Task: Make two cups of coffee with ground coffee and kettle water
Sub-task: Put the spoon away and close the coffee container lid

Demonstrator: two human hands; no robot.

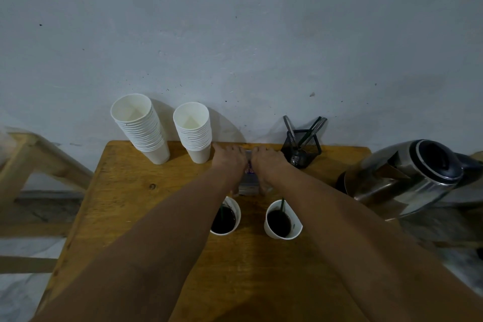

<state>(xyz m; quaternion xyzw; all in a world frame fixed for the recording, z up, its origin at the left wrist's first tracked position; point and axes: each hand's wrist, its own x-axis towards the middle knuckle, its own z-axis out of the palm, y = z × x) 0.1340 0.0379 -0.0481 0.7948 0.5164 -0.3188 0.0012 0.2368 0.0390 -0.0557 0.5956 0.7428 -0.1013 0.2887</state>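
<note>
**Silver packet gripped by both hands at the back of the tabletop**

Silver foil shows between the two hands: a flat, shiny ground-coffee packet (248, 185) with a patch of purple print lies on the yellow-brown wooden tabletop (136, 206), near its far edge. The left hand (231, 158) covers the packet's left side, palm down, fingers curled over the far end. The right hand (268, 162) does the same on the right side, so both are closed around the packet and only a narrow strip of it shows between them, plus its near end. Both bare forearms reach in from the bottom of the view.

Just in front of the packet stand two white paper cups of dark coffee. The left coffee cup (225, 217) is partly hidden by the left forearm; the right coffee cup (283, 221) stands clear between the arms. Each holds a thin dark green stirrer (282, 205) leaning against the rim.

Left of the hands, against the grey-white wall (235, 34), rise two stacks of empty white paper cups: a taller stack (142, 128) further left, tilting, and a shorter stack (194, 132) just beside the left hand. Right of the right hand sits a black wire-mesh holder (303, 149) with metal spoons and green stirrers standing in it. Further right, at the tabletop's edge, is a stainless-steel kettle (402, 178) with a black lid and handle.
</note>
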